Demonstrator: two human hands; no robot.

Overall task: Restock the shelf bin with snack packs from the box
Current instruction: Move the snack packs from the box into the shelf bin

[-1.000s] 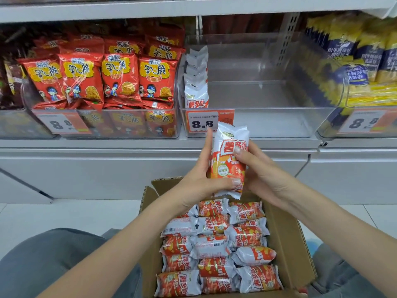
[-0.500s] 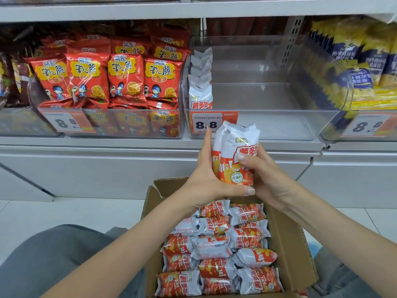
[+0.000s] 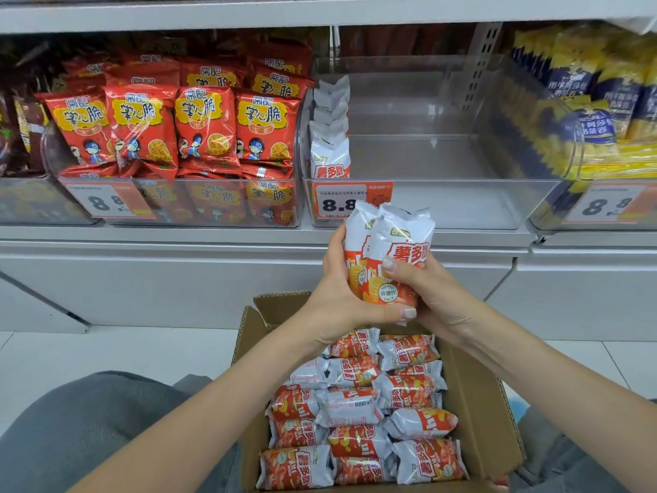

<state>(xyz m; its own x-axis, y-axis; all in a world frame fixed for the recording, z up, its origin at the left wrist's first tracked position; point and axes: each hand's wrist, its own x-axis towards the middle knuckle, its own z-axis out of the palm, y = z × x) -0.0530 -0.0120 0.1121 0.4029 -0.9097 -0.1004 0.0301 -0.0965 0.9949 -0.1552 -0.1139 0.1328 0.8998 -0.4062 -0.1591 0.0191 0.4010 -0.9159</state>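
Both hands clasp a small bundle of snack packs [image 3: 389,257] upright above the far end of the box [image 3: 476,414]: the left hand [image 3: 341,297] wraps them from the left with its thumb curled under the bottom edge, and the right hand [image 3: 432,297] closes on them from the right, its thumb pressed across the front. At least two packs show in the bundle, side by side and touching. Each is a puffy pillow bag, white at the top with a crimped seal, red characters in the middle and an orange-red lower half carrying a round green badge. They sit just in front of the clear shelf bin [image 3: 444,204], below its rim. Inside that bin, a single row of the same packs [image 3: 330,137] stands against the left wall. More packs [image 3: 355,407] lie flat in rows in the cardboard box, near the person's knees.
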